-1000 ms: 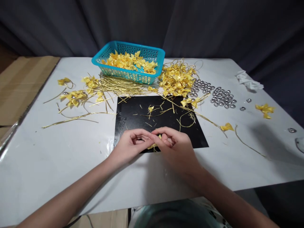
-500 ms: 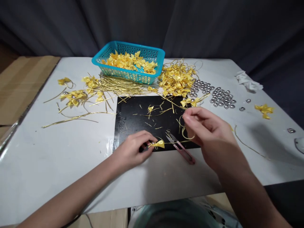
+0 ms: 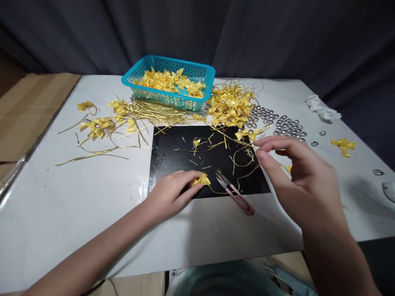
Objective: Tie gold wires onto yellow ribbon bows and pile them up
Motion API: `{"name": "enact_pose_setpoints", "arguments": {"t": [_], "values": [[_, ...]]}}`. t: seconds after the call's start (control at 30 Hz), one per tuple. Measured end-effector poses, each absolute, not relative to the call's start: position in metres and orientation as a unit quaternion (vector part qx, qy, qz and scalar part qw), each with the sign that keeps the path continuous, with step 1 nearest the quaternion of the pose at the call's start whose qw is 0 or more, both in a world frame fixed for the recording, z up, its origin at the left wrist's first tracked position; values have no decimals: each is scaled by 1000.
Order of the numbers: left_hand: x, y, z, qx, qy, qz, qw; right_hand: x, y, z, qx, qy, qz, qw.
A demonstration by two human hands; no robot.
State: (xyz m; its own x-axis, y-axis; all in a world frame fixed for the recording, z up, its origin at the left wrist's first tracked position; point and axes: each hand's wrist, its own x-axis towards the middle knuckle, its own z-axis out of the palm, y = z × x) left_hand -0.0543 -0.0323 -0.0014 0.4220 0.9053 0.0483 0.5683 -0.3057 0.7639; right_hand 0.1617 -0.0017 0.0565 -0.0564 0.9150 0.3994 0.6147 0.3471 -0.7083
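Note:
My left hand (image 3: 173, 192) rests on the near edge of a black mat (image 3: 173, 158) and pinches a small yellow ribbon bow (image 3: 200, 179). A gold wire tail (image 3: 234, 183) runs from the bow to the right across the mat. My right hand (image 3: 296, 172) hovers above the mat's right edge with fingers apart and nothing in it. Pink thread snips (image 3: 236, 194) lie between my two hands, half on the mat.
A blue basket (image 3: 202, 76) of yellow bows stands at the back. Beside it lie a bundle of gold wires (image 3: 154, 113), a heap of wired bows (image 3: 230, 105) and several silver beads (image 3: 285, 126). Loose bows (image 3: 97, 123) lie left; crumpled tissue (image 3: 322, 107) far right.
My right hand pulled the gold wire out to the right, then let it go and moved further right. The snips came into view. My left hand kept hold of the bow.

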Motion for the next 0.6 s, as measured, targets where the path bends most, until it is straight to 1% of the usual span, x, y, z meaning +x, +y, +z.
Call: {"name": "enact_pose_setpoints", "arguments": {"t": [0.07, 0.13, 0.23, 0.3, 0.37, 0.47, 0.53, 0.6], "values": [[-53, -33, 0, 708, 508, 267, 412, 157, -6, 56, -552, -670, 196, 457], [-51, -33, 1, 637, 515, 300, 489, 150, -11, 57, -547, -644, 258, 468], [-48, -32, 3, 545, 499, 323, 591, 138, -21, 54, -534, -633, 356, 433], [-47, -30, 4, 504, 489, 318, 637, 131, -27, 50, -530, -641, 389, 398], [-47, -29, 4, 481, 481, 311, 664, 125, -32, 44, -524, -665, 397, 355], [-47, -28, 5, 462, 475, 310, 682, 121, -39, 33, -530, -701, 375, 296], [-46, -28, 7, 447, 477, 318, 687, 120, -42, 27, -540, -702, 362, 290], [-46, -27, 9, 431, 481, 327, 690, 119, -45, 22, -539, -697, 348, 320]]}}
